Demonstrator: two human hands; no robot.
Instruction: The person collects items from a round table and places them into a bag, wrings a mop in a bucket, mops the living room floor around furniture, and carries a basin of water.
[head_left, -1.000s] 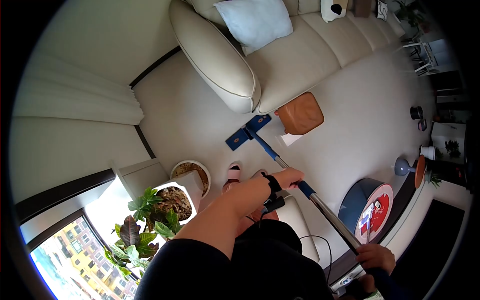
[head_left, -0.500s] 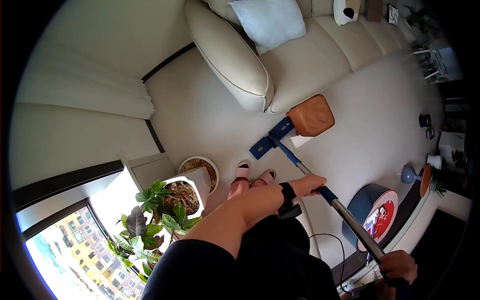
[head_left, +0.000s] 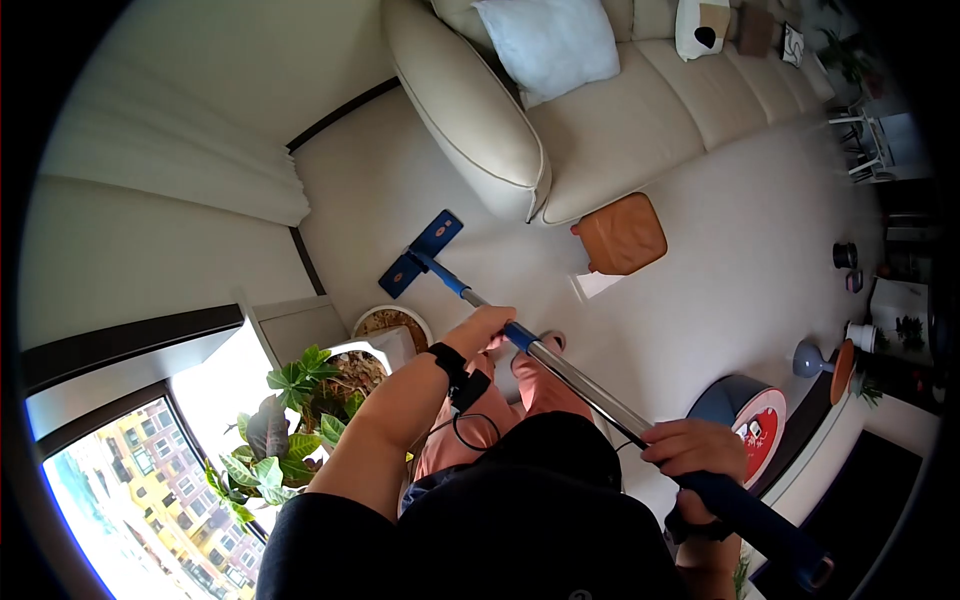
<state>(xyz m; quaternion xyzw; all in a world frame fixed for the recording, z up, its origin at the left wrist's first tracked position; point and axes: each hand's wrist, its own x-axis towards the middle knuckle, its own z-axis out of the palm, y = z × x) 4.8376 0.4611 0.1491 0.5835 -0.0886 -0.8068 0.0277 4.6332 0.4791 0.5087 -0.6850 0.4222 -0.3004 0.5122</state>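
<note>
I hold a flat mop with a metal pole and dark blue grips. Its blue rectangular head lies flat on the floor between the sofa arm and the curtain. My left hand is closed around the pole partway down, near a blue collar. Higher up, my right hand wraps the pole just below the thick blue handle, whose end points to the lower right. Dark straps sit on both wrists. My feet are partly hidden behind my left hand and legs.
An orange-brown stool stands before the beige sofa. Left of my legs are a leafy potted plant and a round pot on the floor. A round red-topped drum table is at right. A curtain hangs at left.
The mop head has slid left, away from the stool toward the curtain side. Both hands have shifted left with the pole, and the right has risen in view. More of the handle shows.
</note>
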